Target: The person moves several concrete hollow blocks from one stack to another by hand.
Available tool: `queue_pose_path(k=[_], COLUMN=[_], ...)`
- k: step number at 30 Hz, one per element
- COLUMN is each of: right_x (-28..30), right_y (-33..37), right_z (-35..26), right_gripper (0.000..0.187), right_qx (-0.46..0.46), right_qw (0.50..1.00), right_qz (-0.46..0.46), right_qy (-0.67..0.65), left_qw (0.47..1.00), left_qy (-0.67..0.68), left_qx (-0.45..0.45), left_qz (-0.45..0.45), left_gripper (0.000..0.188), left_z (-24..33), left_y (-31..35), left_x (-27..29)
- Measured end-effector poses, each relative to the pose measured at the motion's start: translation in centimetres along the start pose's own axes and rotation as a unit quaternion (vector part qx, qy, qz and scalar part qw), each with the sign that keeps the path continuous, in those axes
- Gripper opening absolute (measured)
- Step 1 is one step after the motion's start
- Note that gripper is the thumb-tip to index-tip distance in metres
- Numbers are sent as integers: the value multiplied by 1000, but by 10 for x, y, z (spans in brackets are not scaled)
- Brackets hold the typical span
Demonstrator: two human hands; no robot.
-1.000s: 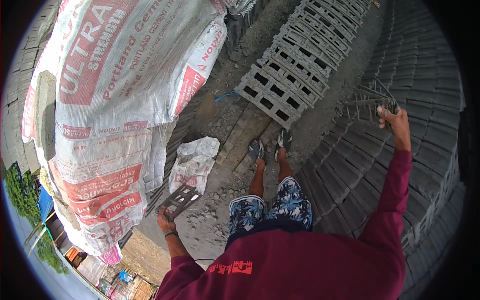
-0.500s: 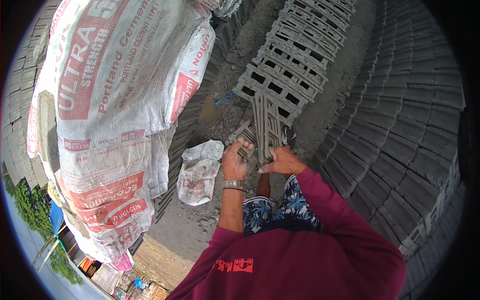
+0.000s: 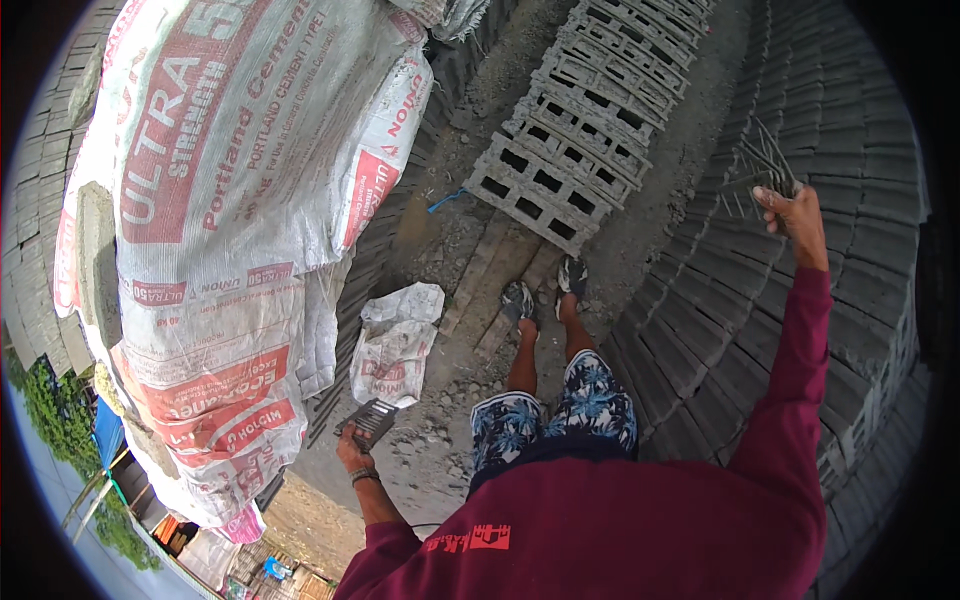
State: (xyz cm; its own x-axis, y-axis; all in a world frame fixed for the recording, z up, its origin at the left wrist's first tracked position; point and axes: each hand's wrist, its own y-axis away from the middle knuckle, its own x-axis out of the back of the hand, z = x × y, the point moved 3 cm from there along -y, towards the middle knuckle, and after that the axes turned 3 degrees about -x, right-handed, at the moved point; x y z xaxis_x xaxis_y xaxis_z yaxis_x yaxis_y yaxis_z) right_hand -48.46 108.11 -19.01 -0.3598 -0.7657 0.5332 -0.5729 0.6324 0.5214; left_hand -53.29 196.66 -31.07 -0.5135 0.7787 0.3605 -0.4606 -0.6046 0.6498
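Note:
My left hand (image 3: 355,450), low on the left, is closed around the edge of a dark grey slotted plate (image 3: 371,420). That plate hangs beside the lower end of a crumpled white sack (image 3: 388,350) lying on the ground. Far out to the right, my right hand (image 3: 793,212) is raised and grips a frame of thin grey bars (image 3: 764,165), its outline smeared by motion. Between the hands, beyond my feet, a row of grey hollow concrete blocks (image 3: 535,192) runs away from me, its nearest block standing by wooden planks (image 3: 478,277).
Large printed cement sacks (image 3: 235,235) cover a pile along my left. On the right rises a long wall of stacked grey blocks (image 3: 790,330). My shod feet (image 3: 520,300) stand by the planks, and a blue cord (image 3: 447,200) lies near the row's end.
Both hands were together by the near end of the block row. They have parted: the left moved down and left with the plate, the right swung up and right with the barred frame.

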Motion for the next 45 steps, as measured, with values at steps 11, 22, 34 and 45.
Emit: queue_pose_path(k=[11, 22, 34, 45], right_x=[-266, -281, -235, -145], right_y=[51, 114, 182, 188], right_z=[82, 81, 94, 89], right_gripper=[56, 45, 30, 45], right_qx=[257, 45, 160, 110], right_qw=[949, 923, 984, 993], right_qz=[81, -369, -44, -4], right_qy=[166, -101, 64, -49], left_qw=[968, 934, 817, 759], left_qy=[59, 27, 34, -123], left_qx=[77, 100, 221, 32], left_qz=[-230, -342, -531, -639], left_gripper=[10, 12, 37, 13], left_z=[-39, -46, -70, -37], left_y=[130, 143, 285, 397], left_x=[-327, -304, -367, -432])
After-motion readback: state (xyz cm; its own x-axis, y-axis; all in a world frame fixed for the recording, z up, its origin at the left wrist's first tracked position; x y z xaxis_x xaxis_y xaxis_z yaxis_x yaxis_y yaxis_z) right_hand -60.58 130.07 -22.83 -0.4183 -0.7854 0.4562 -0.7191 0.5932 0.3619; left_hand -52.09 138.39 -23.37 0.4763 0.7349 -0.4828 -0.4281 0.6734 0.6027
